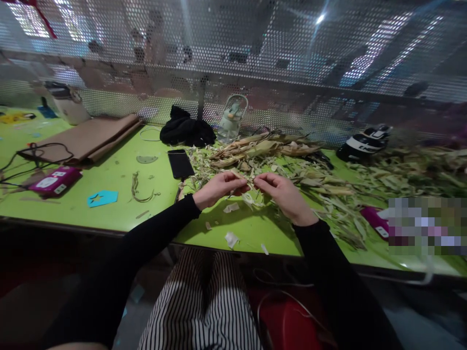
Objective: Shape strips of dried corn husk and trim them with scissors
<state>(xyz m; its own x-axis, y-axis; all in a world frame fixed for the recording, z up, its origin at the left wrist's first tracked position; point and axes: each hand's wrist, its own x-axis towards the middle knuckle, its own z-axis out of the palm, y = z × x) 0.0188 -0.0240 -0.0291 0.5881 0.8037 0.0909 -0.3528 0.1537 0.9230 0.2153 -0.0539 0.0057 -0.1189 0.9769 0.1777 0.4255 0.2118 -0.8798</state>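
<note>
Close together over the green table, both hands pinch at a thin, pale strip of dried husk [250,183]. My left hand [220,188] is closed, thumb against fingertips, on the strip's left side. Facing it, my right hand [283,195] is closed in a similar pinch on the right side. The strip's exact shape is hard to make out against the husk shreds behind it. Just beyond the hands lies a heap of dry, leaf-like husks [262,147], with loose greenish strips [324,184] spread to the right. Small pale scraps [231,239] lie near the table edge.
A dark phone [180,164], black cloth [188,129] and clear bottle [230,121] stand or lie behind the left hand. Further left are a purple box [55,181], blue paper [102,198] and brown bag [82,138]. A black bottle [363,143] is at right, before a perforated metal screen [233,53].
</note>
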